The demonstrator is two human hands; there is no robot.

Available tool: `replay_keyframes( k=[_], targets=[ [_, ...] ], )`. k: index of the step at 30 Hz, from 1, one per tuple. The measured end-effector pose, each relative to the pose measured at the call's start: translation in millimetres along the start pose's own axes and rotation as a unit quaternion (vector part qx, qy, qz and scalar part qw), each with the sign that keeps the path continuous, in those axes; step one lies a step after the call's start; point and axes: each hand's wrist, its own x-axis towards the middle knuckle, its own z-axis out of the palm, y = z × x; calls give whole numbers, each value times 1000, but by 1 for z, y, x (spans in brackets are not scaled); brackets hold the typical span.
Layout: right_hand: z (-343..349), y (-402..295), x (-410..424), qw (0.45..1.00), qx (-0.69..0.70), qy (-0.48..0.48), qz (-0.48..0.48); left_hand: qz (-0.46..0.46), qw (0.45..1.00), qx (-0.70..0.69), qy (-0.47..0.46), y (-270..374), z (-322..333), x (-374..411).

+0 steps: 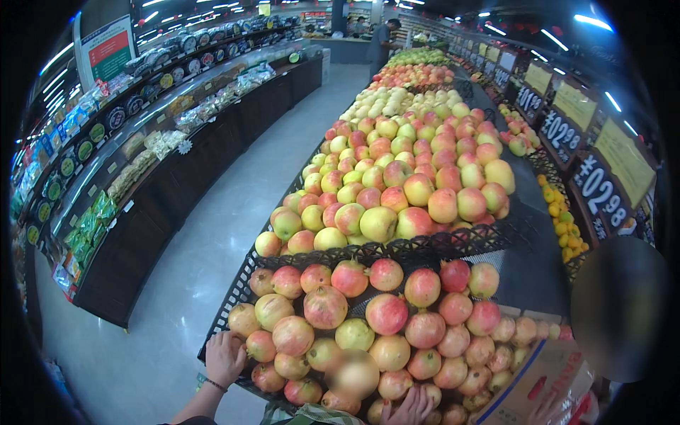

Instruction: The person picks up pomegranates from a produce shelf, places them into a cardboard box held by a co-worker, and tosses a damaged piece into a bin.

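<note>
Pomegranates, red and yellow-green, fill the near section of a black plastic display crate. At the crate's left front corner rests my left hand, wearing a dark beaded bracelet, its fingers bent by the outermost fruit; whether it grips the rim or a fruit is unclear. Low in the picture my right hand touches pomegranates at the front edge, with its fingers spread and partly cut off by the frame. A green checked cloth shows between the hands. One round patch among the fruit is blurred.
Beyond a black lattice divider lie piled apples, then pale yellow fruit. A printed cardboard box stands at right. Price signs line the right side. Packaged goods fill a dark shelf counter across the aisle. A person stands far back.
</note>
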Motion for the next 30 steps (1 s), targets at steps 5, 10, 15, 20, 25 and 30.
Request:
replay_keyframes(
  k=[5,10,15,20,25,30],
  targets=[
    [20,-10,-1,1000,12,13,17,7,999,-40,-18,-2,-4,-3],
    [74,-38,9,973,49,24,224,227,973,-19,-29,-13,12,7],
    [90,-70,-9,978,-57,41,197,341,934,-76,-68,17,17,0],
    [92,-131,-39,981,80,48,170,408,902,-118,-73,-2,15,17],
    [99,-192,-21,990,-13,115,84,432,858,-226,-162,-18,3,56],
    [110,-222,71,987,44,148,52,372,880,-241,-174,4,-12,83]
  ],
)
